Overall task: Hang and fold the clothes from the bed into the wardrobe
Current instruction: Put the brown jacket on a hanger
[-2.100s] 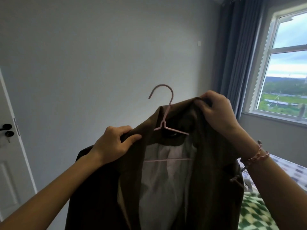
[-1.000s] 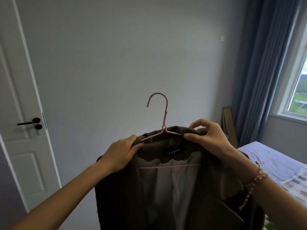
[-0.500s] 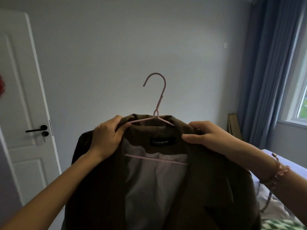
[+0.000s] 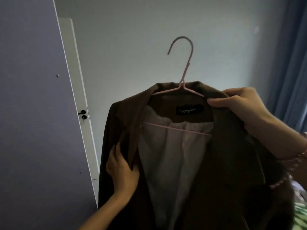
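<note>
A dark brown blazer [image 4: 232, 163] with pale grey lining hangs on a pink wire hanger [image 4: 184, 70], held up in front of me. The hanger's hook points up, free in the air. My right hand [image 4: 239, 103] grips the blazer's right shoulder by the collar, thumb in front. My left hand [image 4: 121, 170] holds the left lapel lower down, fingers tucked behind the edge. A black label sits under the collar.
A purple-grey panel [image 4: 33, 113] fills the left, with a white door [image 4: 78, 90] and its black handle behind it. Blue curtains [image 4: 292, 63] hang at the right. A green checked bed cover [image 4: 302, 218] shows at the lower right.
My left hand has slid from the collar down to the left lapel. The view has swung left, bringing the purple-grey panel in. The right hand keeps its hold.
</note>
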